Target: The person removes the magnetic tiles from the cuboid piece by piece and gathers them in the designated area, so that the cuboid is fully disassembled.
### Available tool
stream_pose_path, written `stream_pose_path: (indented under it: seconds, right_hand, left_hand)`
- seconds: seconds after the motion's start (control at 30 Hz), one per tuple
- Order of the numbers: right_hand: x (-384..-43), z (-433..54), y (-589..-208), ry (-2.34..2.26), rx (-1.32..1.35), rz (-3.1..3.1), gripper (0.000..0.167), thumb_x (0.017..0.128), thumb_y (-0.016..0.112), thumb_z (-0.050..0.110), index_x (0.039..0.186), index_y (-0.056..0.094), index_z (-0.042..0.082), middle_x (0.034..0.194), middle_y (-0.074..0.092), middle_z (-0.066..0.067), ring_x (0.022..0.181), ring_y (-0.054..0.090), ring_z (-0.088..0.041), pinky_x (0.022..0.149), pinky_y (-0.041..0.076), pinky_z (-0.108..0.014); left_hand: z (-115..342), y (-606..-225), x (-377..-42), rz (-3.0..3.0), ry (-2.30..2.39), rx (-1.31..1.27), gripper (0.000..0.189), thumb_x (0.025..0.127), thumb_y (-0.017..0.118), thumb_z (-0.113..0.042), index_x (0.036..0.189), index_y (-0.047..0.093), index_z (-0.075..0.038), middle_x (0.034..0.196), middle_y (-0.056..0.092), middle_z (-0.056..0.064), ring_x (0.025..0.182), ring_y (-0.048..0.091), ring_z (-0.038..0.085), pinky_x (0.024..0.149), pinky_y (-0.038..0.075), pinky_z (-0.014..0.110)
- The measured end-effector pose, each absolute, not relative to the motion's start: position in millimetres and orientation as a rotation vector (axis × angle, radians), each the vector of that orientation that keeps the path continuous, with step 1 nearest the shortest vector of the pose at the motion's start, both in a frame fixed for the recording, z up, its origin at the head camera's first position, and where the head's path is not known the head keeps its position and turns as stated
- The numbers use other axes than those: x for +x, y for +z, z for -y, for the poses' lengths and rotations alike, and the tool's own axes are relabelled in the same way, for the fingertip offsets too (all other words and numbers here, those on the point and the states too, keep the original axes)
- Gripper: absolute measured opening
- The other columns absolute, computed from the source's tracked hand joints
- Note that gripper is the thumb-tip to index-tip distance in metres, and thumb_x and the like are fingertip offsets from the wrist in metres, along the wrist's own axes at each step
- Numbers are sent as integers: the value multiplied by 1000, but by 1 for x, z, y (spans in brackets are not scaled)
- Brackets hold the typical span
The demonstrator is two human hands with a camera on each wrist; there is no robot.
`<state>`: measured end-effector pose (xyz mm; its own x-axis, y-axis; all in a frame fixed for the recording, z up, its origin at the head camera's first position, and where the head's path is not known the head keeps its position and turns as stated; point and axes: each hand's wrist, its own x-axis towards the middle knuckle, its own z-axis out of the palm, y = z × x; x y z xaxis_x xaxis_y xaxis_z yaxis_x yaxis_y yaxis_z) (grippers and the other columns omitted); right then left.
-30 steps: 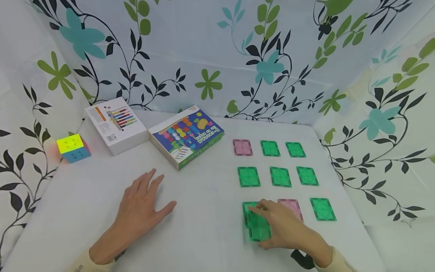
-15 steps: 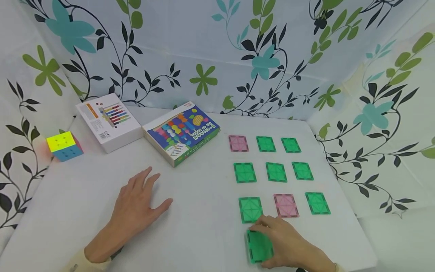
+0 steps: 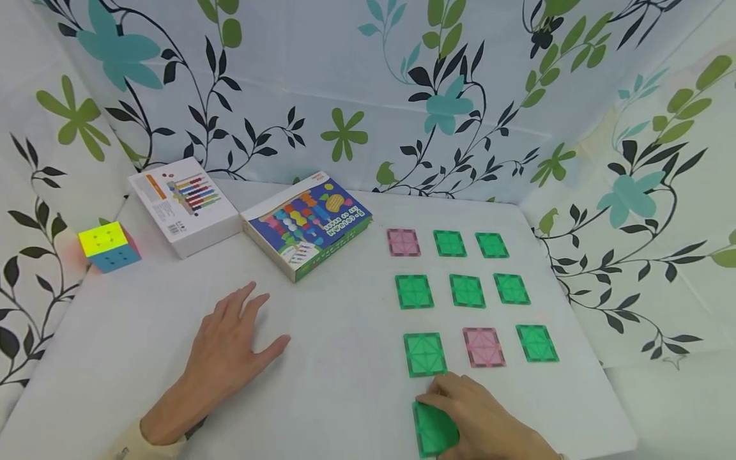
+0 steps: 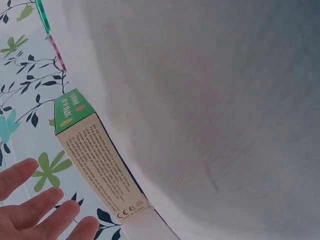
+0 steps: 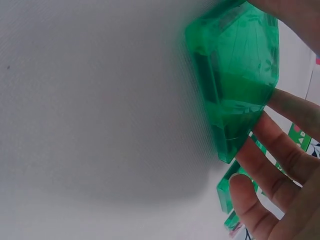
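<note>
My right hand (image 3: 480, 415) grips a green see-through square tile (image 3: 434, 431) near the table's front edge, thumb on one side and fingers on the opposite one. In the right wrist view the held tile (image 5: 235, 80) looks thick, so it may be more than one tile stacked. Just beyond it lies a flat green tile (image 3: 425, 354), with a pink tile (image 3: 484, 347) and another green tile (image 3: 537, 343) to its right. My left hand (image 3: 227, 348) stays over the left of the table, fingers spread and holding nothing; its fingers (image 4: 45, 220) show in the left wrist view.
Two more rows of square tiles lie behind, with a pink tile (image 3: 404, 243) at the back left. A colourful game box (image 3: 307, 223) and a white box (image 3: 184, 204) stand at the back. A puzzle cube (image 3: 109, 248) sits at the far left.
My right hand has drawn the held green tile back towards the table's front edge, uncovering the green tile left flat in the front row. The left hand stays in place.
</note>
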<state>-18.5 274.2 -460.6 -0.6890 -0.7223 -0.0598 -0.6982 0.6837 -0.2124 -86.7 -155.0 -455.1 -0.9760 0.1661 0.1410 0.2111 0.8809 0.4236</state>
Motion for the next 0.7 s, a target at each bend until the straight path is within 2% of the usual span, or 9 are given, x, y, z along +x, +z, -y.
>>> stream_pose_path:
  seconds: [0.23, 0.37, 0.53, 0.7]
  right_hand:
    - [-19, -273, -459, -265, -1143, -2755, 80, 70, 79, 74, 131, 67, 24, 117, 55, 12, 106, 52, -4, 86, 53, -32]
    - [-31, -260, -454, -295, -1129, -2798, 81, 66, 86, 69, 130, 69, 25, 115, 57, 13, 101, 51, -2, 83, 53, -27]
    - [-69, -228, -438, -271, -1165, -2842, 84, 61, 92, 61, 132, 68, 24, 114, 60, 9, 99, 52, -5, 84, 52, -29]
    - [-116, -196, -431, -194, -1248, -2837, 84, 64, 92, 59, 134, 67, 19, 113, 62, 3, 96, 54, -10, 81, 52, -31]
  left_hand:
    - [155, -453, -88, 2951, -680, -293, 76, 85, 78, -48, 142, 53, -6, 157, 40, 21, 138, 41, 43, 103, 42, 68]
    - [155, -452, -87, 2946, -677, -293, 76, 84, 79, -48, 141, 54, -6, 157, 41, 22, 138, 41, 43, 102, 42, 68]
    - [154, -452, -87, 2941, -684, -297, 75, 85, 79, -47, 141, 54, -5, 157, 41, 22, 138, 41, 43, 102, 42, 68]
    - [151, -454, -87, 2935, -694, -303, 75, 84, 79, -48, 140, 54, -5, 157, 41, 22, 139, 41, 42, 103, 42, 68]
